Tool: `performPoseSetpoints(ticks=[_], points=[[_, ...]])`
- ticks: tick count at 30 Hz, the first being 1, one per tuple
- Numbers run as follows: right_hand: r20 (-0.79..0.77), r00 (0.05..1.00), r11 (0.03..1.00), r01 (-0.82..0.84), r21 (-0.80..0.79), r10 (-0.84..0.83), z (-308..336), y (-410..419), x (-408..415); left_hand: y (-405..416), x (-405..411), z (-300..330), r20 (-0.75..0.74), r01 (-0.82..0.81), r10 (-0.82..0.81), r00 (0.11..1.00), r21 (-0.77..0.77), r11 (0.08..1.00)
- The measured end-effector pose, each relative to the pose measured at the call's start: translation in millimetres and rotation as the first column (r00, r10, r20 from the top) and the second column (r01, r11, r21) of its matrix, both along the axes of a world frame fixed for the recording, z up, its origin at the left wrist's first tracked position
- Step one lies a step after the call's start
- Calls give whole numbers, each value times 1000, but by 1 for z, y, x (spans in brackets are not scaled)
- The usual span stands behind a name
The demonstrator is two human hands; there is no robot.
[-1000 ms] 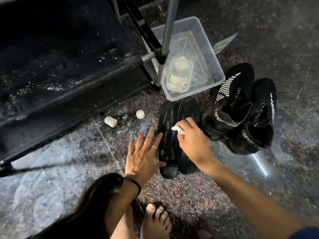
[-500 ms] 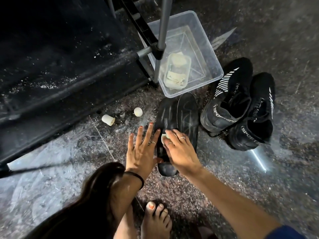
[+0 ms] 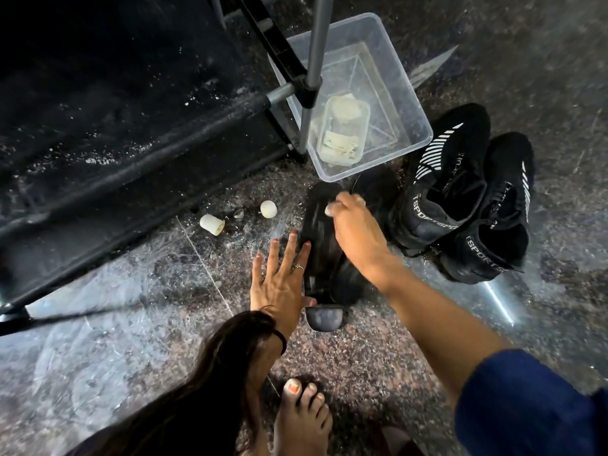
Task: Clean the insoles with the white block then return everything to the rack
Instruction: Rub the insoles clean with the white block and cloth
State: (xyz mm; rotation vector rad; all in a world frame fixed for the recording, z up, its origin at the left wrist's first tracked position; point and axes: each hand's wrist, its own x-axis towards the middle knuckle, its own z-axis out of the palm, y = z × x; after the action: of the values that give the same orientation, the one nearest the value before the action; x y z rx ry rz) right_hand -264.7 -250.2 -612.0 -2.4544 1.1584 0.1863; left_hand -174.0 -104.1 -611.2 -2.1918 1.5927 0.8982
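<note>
The right hand [image 3: 353,232] reaches over the insoles [image 3: 324,248] with its fingers curled round the white block [image 3: 329,210], a small pale lump that shows at the fingertips and presses on the toe end of the left-hand insole. The left hand [image 3: 279,281] lies flat on the floor [image 3: 138,324] with fingers straight and spread, holding nothing; its thumb side touches the insole's left edge near the heel, which looks like bracing.

The two black insoles lie side by side on the floor, toes toward the clear plastic tub [image 3: 408,100], heels toward the person's bare foot [image 3: 302,419]. They are blurred under the moving arm, so their surface cannot be read closely. I judge them thin, light and flexible: they would slide or buckle under rubbing unless pinned, so the best hold is a flat press near the heel while scrubbing, and a pinch at the heel edge for lifting. The block seems small and likely crumbly, best held close to its working face.

Just right of the insoles stands the pair of black shoes [image 3: 460,199]. In the tub sits a small clear container [image 3: 342,133]. The rack [image 3: 131,120] rises at the upper left, one metal post [image 3: 314,70] in front of the tub. Two pale stubs [image 3: 212,224] lie on the floor near the rack's lower bar
</note>
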Motion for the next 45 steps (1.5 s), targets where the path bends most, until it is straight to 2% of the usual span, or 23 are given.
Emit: performPoseSetpoints(ticks=[3, 7, 10, 12, 15, 16, 17, 21, 23, 27, 29, 32, 36, 38, 42, 43, 45], points=[[-5, 1000, 999, 31, 8, -31, -4, -4, 7, 0, 1, 2, 16, 7, -7, 1000, 0, 1000], [37, 989, 989, -144, 37, 143, -4, 45, -13, 4, 0, -6, 40, -14, 16, 999, -48, 999], [77, 977, 979, -201, 18, 199, -7, 37, -16, 5, -1, -8, 22, -26, 28, 999, -53, 998], [58, 993, 994, -105, -6, 105, -10, 17, -8, 4, 0, -6, 6, -29, 29, 1000, -41, 999], [87, 975, 978, 209, -13, -207, -13, -4, 2, 2, 0, -2, -11, -30, 30, 1000, -43, 999], [96, 968, 972, 236, -13, -234, -13, -2, 4, 2, 0, -1, -8, -24, 23, 1000, -46, 999], [98, 974, 978, 209, -15, -207, -12, 5, 6, 2, 0, -1, -3, -18, 18, 1000, -46, 999], [95, 993, 997, -70, 37, 66, -5, 46, -10, 4, 0, -7, 43, -21, 23, 999, -60, 998], [81, 997, 997, -25, 70, 19, -6, 53, -27, 3, -1, -4, 42, -20, 22, 999, -47, 999], [78, 966, 961, 234, 145, -247, -9, 57, -57, 1, 3, 6, 24, 21, -20, 1000, -16, 1000], [81, 948, 939, 290, 183, -309, -7, 60, -61, 2, 6, 6, 44, 56, -55, 997, -20, 998], [129, 948, 948, 267, 174, -291, -4, 60, -52, 5, 8, 7, 74, 88, -85, 994, -39, 995], [236, 942, 971, 232, 64, -241, -2, 55, -28, 8, 7, 10, 108, 62, -59, 992, -25, 998], [269, 921, 958, 284, 37, -283, -2, 49, -26, 10, 8, 10, 130, 75, -72, 989, -19, 997], [388, 805, 878, 479, 23, -449, 7, 32, -39, 11, 11, 5, 122, 119, -116, 986, -12, 993], [407, 809, 892, 451, 34, -424, 9, 32, -39, 11, 12, 5, 116, 129, -127, 985, -8, 992], [424, 868, 962, 272, 26, -257, 9, 38, -34, 10, 13, 5, 113, 154, -152, 982, -8, 988]])
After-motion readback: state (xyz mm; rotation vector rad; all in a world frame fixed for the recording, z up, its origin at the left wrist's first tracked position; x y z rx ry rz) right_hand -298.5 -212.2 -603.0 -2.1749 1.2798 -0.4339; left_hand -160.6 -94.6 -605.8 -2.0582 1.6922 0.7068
